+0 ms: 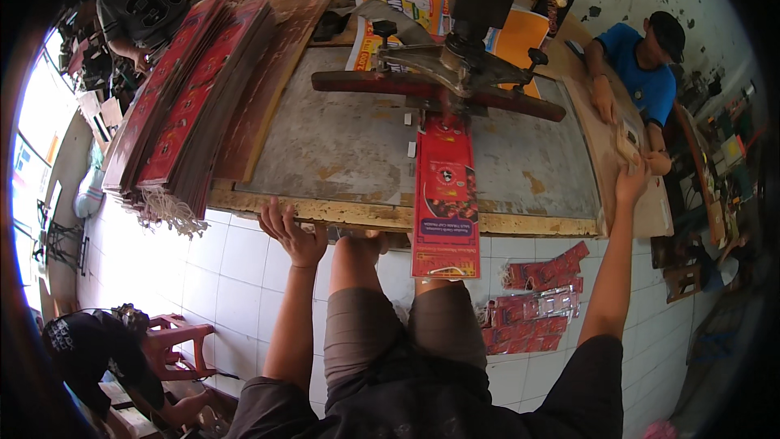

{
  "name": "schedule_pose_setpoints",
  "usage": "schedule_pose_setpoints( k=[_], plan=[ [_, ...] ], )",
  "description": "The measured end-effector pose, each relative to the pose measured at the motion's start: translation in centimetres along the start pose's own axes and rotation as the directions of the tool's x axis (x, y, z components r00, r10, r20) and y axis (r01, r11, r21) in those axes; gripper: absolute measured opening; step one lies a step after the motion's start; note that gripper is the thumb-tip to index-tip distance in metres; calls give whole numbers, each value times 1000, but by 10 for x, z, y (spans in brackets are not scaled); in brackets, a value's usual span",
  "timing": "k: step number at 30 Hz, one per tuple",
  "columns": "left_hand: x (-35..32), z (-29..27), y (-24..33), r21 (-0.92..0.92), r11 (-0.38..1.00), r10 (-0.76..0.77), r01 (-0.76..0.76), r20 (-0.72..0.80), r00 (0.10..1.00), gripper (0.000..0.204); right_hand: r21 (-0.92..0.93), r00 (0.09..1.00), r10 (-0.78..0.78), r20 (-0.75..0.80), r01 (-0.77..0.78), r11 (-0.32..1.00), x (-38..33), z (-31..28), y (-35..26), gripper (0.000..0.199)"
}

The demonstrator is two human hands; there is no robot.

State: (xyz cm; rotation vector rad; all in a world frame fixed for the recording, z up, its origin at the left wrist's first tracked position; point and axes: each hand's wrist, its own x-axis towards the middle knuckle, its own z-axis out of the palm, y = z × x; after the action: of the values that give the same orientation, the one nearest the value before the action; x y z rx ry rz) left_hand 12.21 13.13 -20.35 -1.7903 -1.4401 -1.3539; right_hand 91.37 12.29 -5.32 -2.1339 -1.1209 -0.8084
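Observation:
My left hand (288,236) rests on the front edge of the worktable (325,209), its fingers spread and nothing in them. My right hand (632,183) reaches to the table's right side, fingers curled at the end of a pale tan, elongated object (626,144); what exactly they grip is hard to make out. A long red printed strip (447,195) lies under the dark metal press (455,73), its near end hanging over the front edge above my knees. Two small white blocks (411,149) sit along the strip's left side.
Tall stacks of red printed strips with white cords (183,106) stand at the left. More red packets (536,309) lie on the tiled floor. A co-worker in a blue shirt (642,65) sits at the right, hands near mine. Another person bends by a red stool (175,345).

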Motion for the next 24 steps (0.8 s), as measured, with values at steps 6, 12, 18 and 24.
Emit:
schedule_pose_setpoints(
  k=[6, 12, 18, 24],
  plan=[
    [-1, -17, -5, 31, 1000, -1, 1, 15, 1000, 75, 524, 977, -178, 114, 94, 847, -106, -81, -133, 35],
    [3, -16, 0, -19, 1000, -3, 3, 10, 1000, 75, 857, 719, -653, 239, 159, 490, -224, -193, -271, 71],
    [24, -45, 22, -75, 993, -89, 94, 61, 994, 63, 733, 574, -777, 258, 407, 544, -247, -224, -320, 75],
    [99, -77, 70, -212, 934, -227, 287, 266, 937, 38, 722, 582, -767, 271, 403, 562, -253, -215, -315, 75]
  ],
)
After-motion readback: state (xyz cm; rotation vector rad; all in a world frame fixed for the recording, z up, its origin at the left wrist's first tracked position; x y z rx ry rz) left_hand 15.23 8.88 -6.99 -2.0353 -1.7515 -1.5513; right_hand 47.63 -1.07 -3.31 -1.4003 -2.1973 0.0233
